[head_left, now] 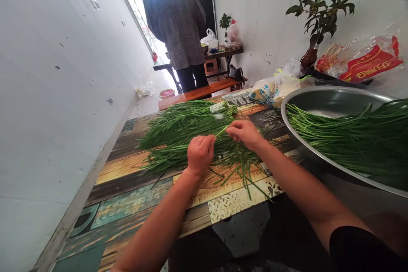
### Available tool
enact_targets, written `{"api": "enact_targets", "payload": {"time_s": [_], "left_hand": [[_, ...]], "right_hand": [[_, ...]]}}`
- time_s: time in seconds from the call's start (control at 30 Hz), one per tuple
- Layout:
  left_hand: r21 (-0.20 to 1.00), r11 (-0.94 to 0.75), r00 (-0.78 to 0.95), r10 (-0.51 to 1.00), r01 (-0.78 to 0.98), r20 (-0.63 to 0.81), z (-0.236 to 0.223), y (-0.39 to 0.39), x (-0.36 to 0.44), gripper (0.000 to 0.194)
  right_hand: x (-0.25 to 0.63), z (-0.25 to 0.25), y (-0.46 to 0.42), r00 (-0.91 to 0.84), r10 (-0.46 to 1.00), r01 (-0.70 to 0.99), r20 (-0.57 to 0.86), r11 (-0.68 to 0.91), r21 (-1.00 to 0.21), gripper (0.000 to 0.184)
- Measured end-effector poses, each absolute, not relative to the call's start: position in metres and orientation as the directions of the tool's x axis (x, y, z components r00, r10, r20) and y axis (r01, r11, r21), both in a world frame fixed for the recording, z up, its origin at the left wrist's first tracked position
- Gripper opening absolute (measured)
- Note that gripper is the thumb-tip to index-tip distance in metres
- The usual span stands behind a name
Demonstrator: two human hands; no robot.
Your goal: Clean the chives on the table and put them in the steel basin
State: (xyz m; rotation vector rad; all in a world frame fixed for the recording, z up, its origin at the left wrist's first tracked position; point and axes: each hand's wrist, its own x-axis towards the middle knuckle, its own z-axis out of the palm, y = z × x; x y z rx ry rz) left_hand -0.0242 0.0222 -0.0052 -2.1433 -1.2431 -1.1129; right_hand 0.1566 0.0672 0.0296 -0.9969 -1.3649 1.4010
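A loose heap of long green chives (pixel 181 129) lies across the patterned table (pixel 134 199). My left hand (pixel 200 154) is closed in a fist over the heap, pinching one chive stalk (pixel 221 131). My right hand (pixel 245 133) pinches the same stalk at its other end, fingers pressed together. The stalk runs between the two hands just above the pile. To the right a big metal basin (pixel 321 102) holds several sorted chives (pixel 350 136) laid across it.
Plastic bags (pixel 274 87) and a red packet (pixel 369 66) sit behind the basin beside a potted plant (pixel 321 17). A white wall (pixel 47 93) borders the table on the left. A person in a grey jacket (pixel 175 17) stands at a far table, behind a wooden bench (pixel 200 92).
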Motion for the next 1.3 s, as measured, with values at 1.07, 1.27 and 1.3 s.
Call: {"api": "enact_targets", "payload": {"time_s": [1.07,1.27,1.3], "left_hand": [[0.028,-0.539,0.294,0.503,0.842,0.813,-0.008,0.023,-0.027,0.014],[0.018,-0.595,0.362,0.513,0.804,0.778,-0.007,0.024,-0.028,0.015],[0.005,-0.607,0.38,0.504,0.795,0.775,-0.006,0.023,-0.027,0.015]], "right_hand": [[0.164,0.029,0.071,-0.397,0.872,0.231,0.287,0.398,-0.888,0.02],[0.17,0.033,0.07,-0.601,0.76,0.376,0.248,0.543,-0.751,0.049],[0.171,0.033,0.071,-0.599,0.764,0.347,0.238,0.516,-0.783,0.05]]}}
